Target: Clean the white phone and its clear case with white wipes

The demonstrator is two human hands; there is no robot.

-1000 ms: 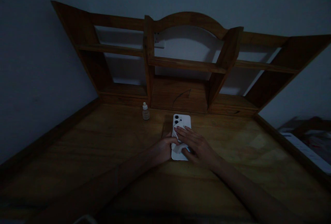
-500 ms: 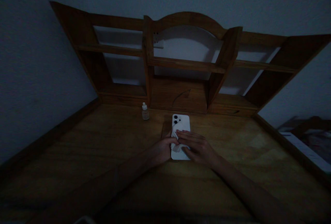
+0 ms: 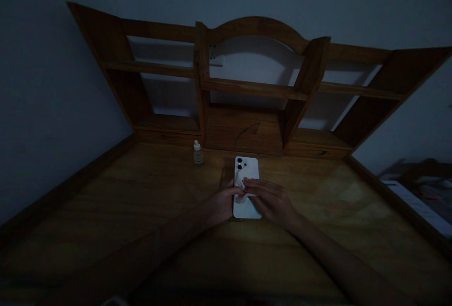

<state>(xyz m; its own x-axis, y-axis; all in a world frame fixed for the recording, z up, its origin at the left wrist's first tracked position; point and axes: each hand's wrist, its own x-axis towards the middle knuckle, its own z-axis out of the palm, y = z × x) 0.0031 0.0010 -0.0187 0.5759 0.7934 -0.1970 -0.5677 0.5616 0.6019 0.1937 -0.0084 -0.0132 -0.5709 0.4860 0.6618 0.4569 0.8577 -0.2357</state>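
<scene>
A white smartphone (image 3: 247, 210) is in front of me, back side up, its camera lenses at the far left corner. My left hand (image 3: 223, 203) is closed on the phone's left edge, the thumb over its back and the other fingers mostly hidden. A crumpled white tissue (image 3: 239, 177) covers part of the phone's middle. My right hand (image 3: 273, 198) presses this tissue against the back with its fingers together. Beyond my left hand a small clear dropper bottle (image 3: 198, 156) with a white cap stands upright.
The wooden desk (image 3: 141, 193) carries a shelf unit (image 3: 254, 88) along its back, against the wall. A white socket (image 3: 216, 60) shows behind the shelves. Past the desk's right edge lies a white flat object (image 3: 416, 205). The room is dim.
My right hand has shifted slightly on the phone's back, and the tissue under it is bunched a bit higher, baring more of the lower back. My left hand keeps its hold.
</scene>
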